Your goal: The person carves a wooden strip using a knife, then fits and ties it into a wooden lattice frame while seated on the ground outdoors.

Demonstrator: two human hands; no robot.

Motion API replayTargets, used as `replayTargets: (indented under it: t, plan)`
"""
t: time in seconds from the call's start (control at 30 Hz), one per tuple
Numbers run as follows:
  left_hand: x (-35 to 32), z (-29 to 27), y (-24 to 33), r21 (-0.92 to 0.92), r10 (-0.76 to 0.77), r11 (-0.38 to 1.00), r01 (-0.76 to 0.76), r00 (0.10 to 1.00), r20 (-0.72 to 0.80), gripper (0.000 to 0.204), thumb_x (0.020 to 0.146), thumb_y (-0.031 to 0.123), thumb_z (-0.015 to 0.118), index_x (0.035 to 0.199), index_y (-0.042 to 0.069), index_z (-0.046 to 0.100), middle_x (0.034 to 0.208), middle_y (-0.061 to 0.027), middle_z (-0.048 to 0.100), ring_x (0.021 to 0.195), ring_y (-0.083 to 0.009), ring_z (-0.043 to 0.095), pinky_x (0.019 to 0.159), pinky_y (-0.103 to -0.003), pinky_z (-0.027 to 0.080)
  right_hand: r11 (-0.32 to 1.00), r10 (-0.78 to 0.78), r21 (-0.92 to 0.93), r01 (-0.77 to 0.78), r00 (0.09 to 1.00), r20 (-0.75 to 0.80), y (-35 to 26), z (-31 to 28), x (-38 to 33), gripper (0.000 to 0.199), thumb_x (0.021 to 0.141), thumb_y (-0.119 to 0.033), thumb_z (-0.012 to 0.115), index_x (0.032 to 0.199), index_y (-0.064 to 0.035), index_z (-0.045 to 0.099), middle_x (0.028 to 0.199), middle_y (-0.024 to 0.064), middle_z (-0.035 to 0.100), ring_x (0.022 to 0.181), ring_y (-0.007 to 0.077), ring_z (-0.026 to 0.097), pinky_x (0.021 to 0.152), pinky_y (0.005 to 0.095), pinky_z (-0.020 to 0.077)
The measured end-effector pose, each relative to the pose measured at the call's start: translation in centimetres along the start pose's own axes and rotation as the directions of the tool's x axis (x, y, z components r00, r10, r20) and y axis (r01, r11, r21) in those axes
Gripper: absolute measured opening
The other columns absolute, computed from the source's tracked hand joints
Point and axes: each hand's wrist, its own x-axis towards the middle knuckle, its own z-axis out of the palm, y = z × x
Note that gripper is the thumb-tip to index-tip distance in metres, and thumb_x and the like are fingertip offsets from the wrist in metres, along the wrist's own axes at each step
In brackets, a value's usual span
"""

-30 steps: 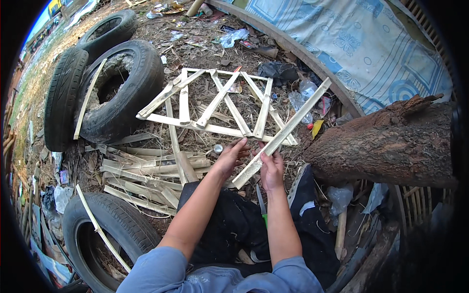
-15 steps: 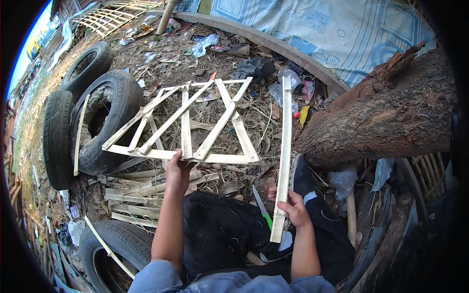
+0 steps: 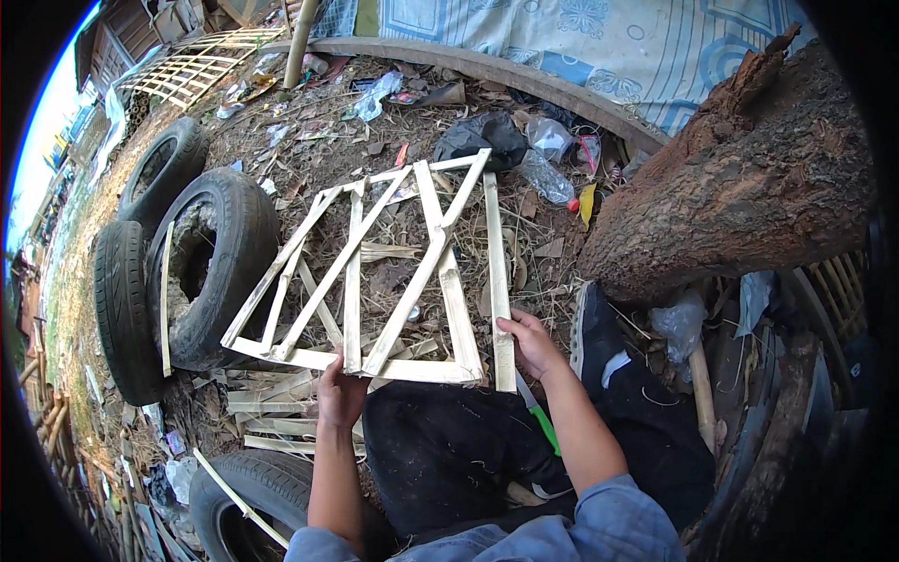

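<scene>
The left hand (image 3: 341, 393) grasps the near edge of a zigzag slatted frame (image 3: 426, 371), which is held up over the littered ground (image 3: 543, 220) in front of the dark trousers (image 3: 440, 421). The right hand (image 3: 536, 345) pinches a loose pale strip (image 3: 498, 272) near its lower end, lined up along the frame's right side — whether the two touch, I cannot tell — while a green-handled knife (image 3: 543, 426) lies just below.
</scene>
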Motion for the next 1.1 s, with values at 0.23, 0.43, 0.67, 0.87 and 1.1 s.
replayTargets:
  t: [0.23, 0.43, 0.67, 0.87, 1.1]
  plan:
    - [-0.5, -0.1, 1.3, -0.127, 0.056, 0.991, -0.049, 0.997, 0.047, 0.039, 0.098, 0.032, 0.042, 0.122, 0.006, 0.058, 0.116, -0.0157, 0.064, 0.109, -0.0285, 0.059, 0.1, -0.045, 0.041, 0.989, -0.074, -0.131, 0.074, 0.997, 0.006, 1.1, 1.2, 0.6, 0.031, 0.09, -0.014, 0.064, 0.118, 0.0001, 0.06, 0.102, 0.0042, 0.065, 0.093, 0.0119, 0.061, 0.084, 0.0282, 0.0482]
    - [0.4, -0.9, 0.4, -0.074, -0.015, 0.997, 0.02, 0.998, 0.067, 0.039, 0.098, 0.035, 0.043, 0.121, 0.009, 0.061, 0.115, -0.016, 0.065, 0.113, -0.0289, 0.057, 0.105, -0.047, 0.035, 0.974, -0.109, -0.196, 0.114, 0.993, 0.035, 0.1, 1.2, 2.3, 0.03, 0.09, -0.017, 0.065, 0.115, -0.0004, 0.065, 0.101, 0.0031, 0.067, 0.092, 0.01, 0.06, 0.084, 0.0259, 0.0461]
    - [1.7, -3.0, -1.4, 0.083, -0.074, 0.994, 0.074, 0.997, 0.001, 0.04, 0.097, 0.03, 0.048, 0.127, 0.004, 0.054, 0.121, -0.0127, 0.062, 0.117, -0.0276, 0.055, 0.108, -0.049, 0.034, 0.972, -0.064, -0.226, 0.069, 0.997, 0.03, -0.7, 1.3, 4.3, 0.033, 0.09, -0.018, 0.064, 0.118, -0.0009, 0.064, 0.105, 0.0059, 0.068, 0.094, 0.0125, 0.062, 0.09, 0.0273, 0.0455]
    - [2.3, -1.3, -1.3, 0.208, -0.199, 0.955, 0.209, 0.977, -0.071, 0.044, 0.096, 0.031, 0.057, 0.129, 0.003, 0.053, 0.124, -0.0097, 0.06, 0.119, -0.0265, 0.054, 0.106, -0.05, 0.035, 0.951, -0.039, -0.308, 0.042, 0.999, 0.014, 0.9, -1.3, 5.6, 0.035, 0.09, -0.019, 0.064, 0.121, -0.0016, 0.062, 0.108, 0.0068, 0.068, 0.097, 0.0133, 0.062, 0.09, 0.0279, 0.0453]
    - [5.3, -2.1, -2.5, 0.438, -0.376, 0.79, 0.428, 0.904, -0.204, 0.044, 0.098, 0.032, 0.056, 0.13, 0.002, 0.052, 0.126, -0.0159, 0.058, 0.119, -0.0266, 0.054, 0.103, -0.046, 0.04, 0.953, 0.052, -0.296, -0.064, 0.997, -0.048, 3.3, -4.7, 8.7, 0.035, 0.092, -0.018, 0.064, 0.122, -0.002, 0.062, 0.112, 0.0064, 0.068, 0.102, 0.0138, 0.061, 0.095, 0.0292, 0.0427]
